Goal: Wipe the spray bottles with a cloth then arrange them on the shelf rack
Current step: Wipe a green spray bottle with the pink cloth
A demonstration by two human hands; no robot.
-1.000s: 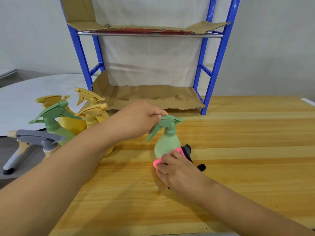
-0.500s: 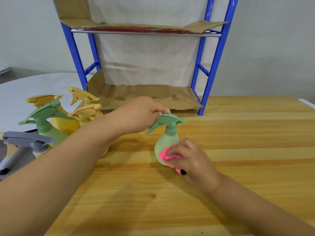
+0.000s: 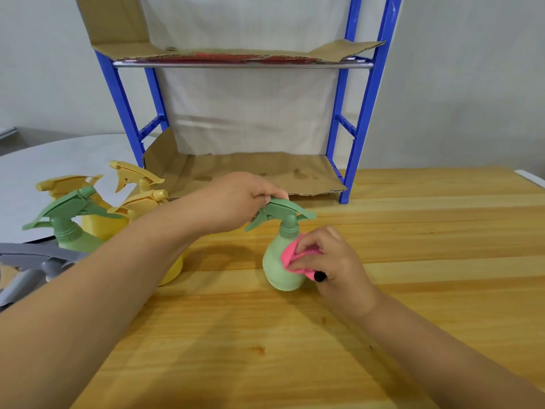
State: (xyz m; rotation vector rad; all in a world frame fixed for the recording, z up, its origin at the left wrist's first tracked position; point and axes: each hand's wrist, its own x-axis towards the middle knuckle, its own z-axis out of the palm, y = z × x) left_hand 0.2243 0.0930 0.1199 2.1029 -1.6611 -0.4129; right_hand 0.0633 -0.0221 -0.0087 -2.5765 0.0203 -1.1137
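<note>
At frame centre, the left hand (image 3: 236, 199) grips the green spray bottle's (image 3: 280, 267) trigger head; the right hand's (image 3: 333, 261) grip presses a pink cloth (image 3: 290, 255) against its side on the surface (image 3: 413, 261).

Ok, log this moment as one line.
left hand: grips green bottle head | right hand: presses pink cloth on its side | other bottles: clustered at left

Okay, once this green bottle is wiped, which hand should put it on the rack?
Left, probably. The left hand grips the green bottle by its trigger head, nearer the rack; the right hand is holding the pink cloth.
</note>
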